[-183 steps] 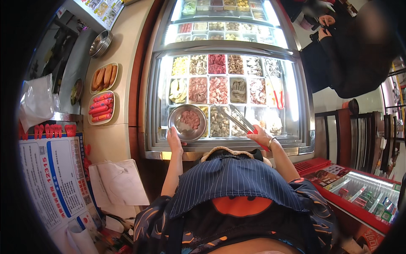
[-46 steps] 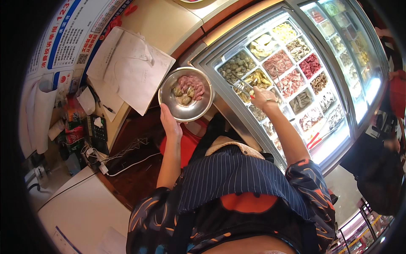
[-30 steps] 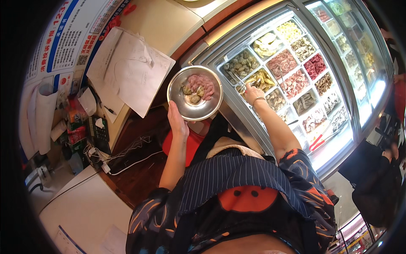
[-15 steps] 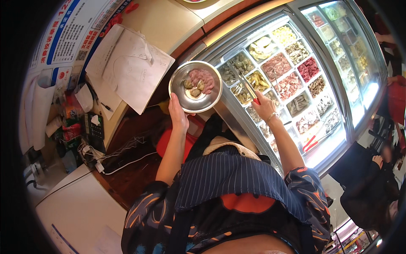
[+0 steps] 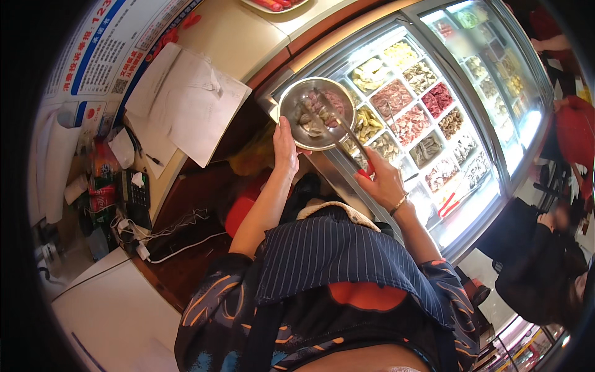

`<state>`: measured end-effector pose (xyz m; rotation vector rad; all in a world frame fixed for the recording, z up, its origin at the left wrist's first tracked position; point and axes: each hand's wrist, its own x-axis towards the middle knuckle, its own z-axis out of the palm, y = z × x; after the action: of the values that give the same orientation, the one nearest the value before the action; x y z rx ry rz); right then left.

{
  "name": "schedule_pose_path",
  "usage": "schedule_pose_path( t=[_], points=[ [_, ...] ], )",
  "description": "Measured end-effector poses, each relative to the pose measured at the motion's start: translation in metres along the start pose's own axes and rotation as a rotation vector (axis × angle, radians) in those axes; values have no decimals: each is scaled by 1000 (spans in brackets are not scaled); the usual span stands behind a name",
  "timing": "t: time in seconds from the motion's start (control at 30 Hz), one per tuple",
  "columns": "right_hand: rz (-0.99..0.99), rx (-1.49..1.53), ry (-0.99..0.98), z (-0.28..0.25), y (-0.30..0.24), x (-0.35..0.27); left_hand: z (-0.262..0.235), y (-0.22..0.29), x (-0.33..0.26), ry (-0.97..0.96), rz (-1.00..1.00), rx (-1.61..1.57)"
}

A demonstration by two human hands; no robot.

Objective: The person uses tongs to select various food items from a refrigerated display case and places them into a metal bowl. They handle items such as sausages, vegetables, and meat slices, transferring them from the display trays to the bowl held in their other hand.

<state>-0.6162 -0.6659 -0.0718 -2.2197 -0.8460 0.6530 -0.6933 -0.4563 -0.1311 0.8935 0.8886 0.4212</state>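
A round steel bowl (image 5: 291, 135) rests in my left hand (image 5: 286, 147), whose fingers curl under and along its near-left rim. Inside lie pink sliced meat (image 5: 335, 103) and several small dark pieces. My right hand (image 5: 379, 181) is closed on the red handles of metal tongs (image 5: 342, 147). The tongs' tips reach down into the bowl, over the dark pieces, and partly hide them. Below and right of the bowl, the lit display case (image 5: 409, 31) holds white compartments of cut meat, mushrooms and vegetables.
A second pair of red-handled tongs (image 5: 447, 206) lies at the case's near right. Papers (image 5: 198, 111) cover the left counter, with a calculator (image 5: 136, 195), bottles and cables beside it. A plate of red things (image 5: 276, 5) stands at the top. Another person (image 5: 539, 266) is at far right.
My left hand has moved the bowl right, to the case's edge. The tongs have come from the case's compartments into the bowl, and more dark pieces lie in it.
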Motion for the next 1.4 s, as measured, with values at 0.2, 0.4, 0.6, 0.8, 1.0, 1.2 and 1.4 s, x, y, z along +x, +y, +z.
schedule_pose_path(
  t=[0.2,0.4,0.6,0.8,1.0,1.2,1.4],
  points=[
    [277,403,338,-4,40,-42,13,-2,4,-83,-18,15],
    [602,487,279,31,111,-100,25,-17,18,-139,-66,24],
    [698,442,381,87,140,-133,24,-32,36,-166,-136,272],
    [739,351,309,85,134,-130,27,-33,37,-207,-152,379],
    [817,173,116,69,116,-116,22,-30,37,-225,-158,418],
    [846,137,128,79,123,-115,20,-32,37,-242,-147,432],
    [923,78,69,71,110,-112,21,-32,35,-272,-134,445]
  ],
)
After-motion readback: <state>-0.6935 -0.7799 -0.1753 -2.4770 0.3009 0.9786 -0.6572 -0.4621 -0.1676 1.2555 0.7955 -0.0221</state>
